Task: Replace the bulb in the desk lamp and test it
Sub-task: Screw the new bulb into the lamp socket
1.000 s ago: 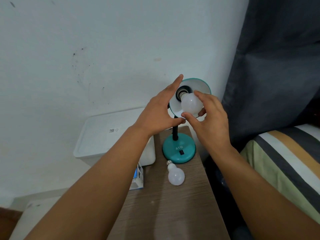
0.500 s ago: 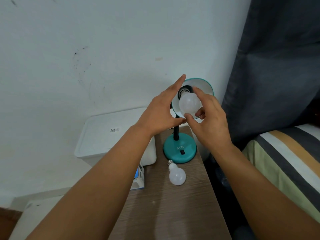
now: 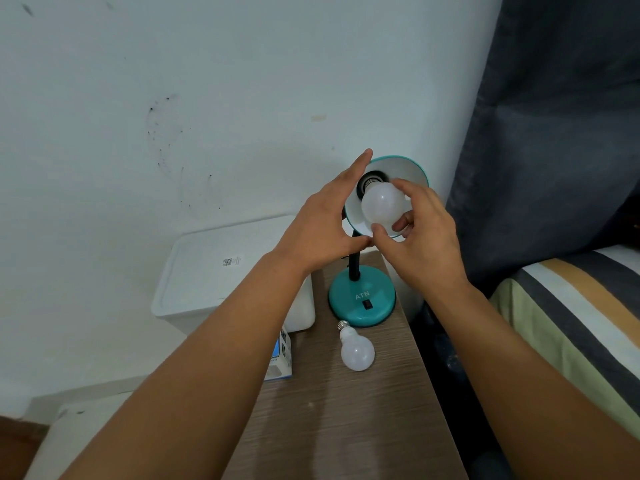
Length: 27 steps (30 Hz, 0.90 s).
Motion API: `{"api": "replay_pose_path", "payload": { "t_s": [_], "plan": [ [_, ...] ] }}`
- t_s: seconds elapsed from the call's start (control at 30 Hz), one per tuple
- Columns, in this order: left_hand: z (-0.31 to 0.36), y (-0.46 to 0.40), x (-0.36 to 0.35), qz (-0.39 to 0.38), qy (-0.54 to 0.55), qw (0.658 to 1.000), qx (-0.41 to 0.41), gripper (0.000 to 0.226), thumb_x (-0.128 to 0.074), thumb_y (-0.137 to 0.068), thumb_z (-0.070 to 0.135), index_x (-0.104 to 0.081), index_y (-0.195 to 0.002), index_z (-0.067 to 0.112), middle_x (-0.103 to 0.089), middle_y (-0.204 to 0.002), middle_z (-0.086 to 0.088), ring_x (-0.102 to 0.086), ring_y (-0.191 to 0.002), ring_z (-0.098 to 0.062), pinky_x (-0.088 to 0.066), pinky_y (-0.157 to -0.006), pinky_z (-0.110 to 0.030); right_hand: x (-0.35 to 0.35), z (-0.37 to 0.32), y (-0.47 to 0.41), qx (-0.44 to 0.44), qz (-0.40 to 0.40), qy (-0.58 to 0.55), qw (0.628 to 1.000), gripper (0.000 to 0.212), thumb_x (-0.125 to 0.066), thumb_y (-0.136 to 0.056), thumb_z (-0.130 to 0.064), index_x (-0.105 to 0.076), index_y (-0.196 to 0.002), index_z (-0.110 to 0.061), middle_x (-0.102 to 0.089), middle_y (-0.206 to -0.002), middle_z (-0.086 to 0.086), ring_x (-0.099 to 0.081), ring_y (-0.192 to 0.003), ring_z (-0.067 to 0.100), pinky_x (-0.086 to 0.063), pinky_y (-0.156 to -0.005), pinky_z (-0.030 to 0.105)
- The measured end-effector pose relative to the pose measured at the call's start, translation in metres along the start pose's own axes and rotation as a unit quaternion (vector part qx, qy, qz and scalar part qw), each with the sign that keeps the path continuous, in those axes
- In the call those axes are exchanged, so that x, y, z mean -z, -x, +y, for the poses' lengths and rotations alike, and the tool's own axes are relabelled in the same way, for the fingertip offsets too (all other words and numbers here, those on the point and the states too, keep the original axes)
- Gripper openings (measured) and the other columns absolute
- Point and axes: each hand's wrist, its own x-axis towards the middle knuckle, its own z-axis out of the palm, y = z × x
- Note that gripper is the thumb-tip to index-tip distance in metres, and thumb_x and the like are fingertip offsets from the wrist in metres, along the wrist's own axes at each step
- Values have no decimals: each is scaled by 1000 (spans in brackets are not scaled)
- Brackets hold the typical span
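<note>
A teal desk lamp stands on a wooden table, its round base [image 3: 362, 299] carrying a black switch. Its teal shade [image 3: 408, 169] tilts toward me. A white bulb [image 3: 382, 202] sits with its screw end in the black socket inside the shade. My right hand [image 3: 420, 237] grips this bulb with thumb and fingertips. My left hand [image 3: 320, 226] cups the left rim of the shade, thumb under it and fingers stretched up along the edge. A second white bulb [image 3: 356, 351] lies loose on the table in front of the base.
A white lidded box [image 3: 221, 271] stands left of the lamp. A small blue and white carton [image 3: 282, 358] lies partly under my left forearm. A dark curtain [image 3: 554, 133] hangs at right above a striped bed [image 3: 571, 323]. The wooden table [image 3: 346, 427] reaches toward me.
My right-hand fingers have shifted around the bulb in the socket, the thumb now lower on it. The left hand stays on the shade. The loose bulb has not moved.
</note>
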Motion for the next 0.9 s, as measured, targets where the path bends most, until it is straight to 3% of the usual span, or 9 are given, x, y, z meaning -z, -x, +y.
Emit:
{"api": "replay_pose_path", "payload": {
  "t_s": [0.2, 0.5, 0.7, 0.83, 0.9],
  "plan": [
    [0, 0, -1, 7, 2, 1000, 3, 110, -86, -77, 27, -17, -162, 37, -46, -155, 13, -48, -136, -3, -45, -111, -26, 0, 0, 0, 10, 1, -18, 1000, 71, -77, -81, -38, -41, -142, -31, -55, -126, -1, -59, -81, 10, -56, -77, 28],
    [-3, 0, -3, 6, 6, 1000, 0, 111, -87, -77, 26, -17, -162, 37, -45, -155, 11, -49, -136, -7, -49, -109, -35, 3, 4, -1, 13, -33, -16, 999, 73, -80, -79, -26, -44, -143, -26, -48, -138, -1, -59, -94, 13, -57, -82, 26],
    [-2, 0, -2, 5, -5, 1000, 1, 112, -88, -76, 28, -16, -162, 39, -42, -158, 13, -44, -140, -4, -47, -111, -34, 3, 4, -4, -35, -18, -23, 999, 73, -82, -77, -33, -43, -138, -22, -53, -129, 0, -57, -80, 4, -46, -72, 12],
    [-1, 0, -2, 2, -3, 1000, -2, 111, -88, -77, 29, -16, -162, 38, -43, -157, 12, -48, -138, -7, -48, -110, -36, 3, 3, -3, 27, -30, -21, 999, 72, -78, -81, -32, -41, -143, -29, -44, -144, -2, -52, -97, 6, -46, -80, 12],
    [-1, 0, -2, 1, -10, 1000, -1, 112, -88, -77, 28, -15, -162, 39, -43, -157, 12, -48, -137, -7, -48, -110, -35, 3, 3, -4, 39, -33, -12, 999, 65, -75, -83, -33, -47, -141, -27, -48, -141, -2, -54, -89, 6, -46, -78, 10]
  ]
}}
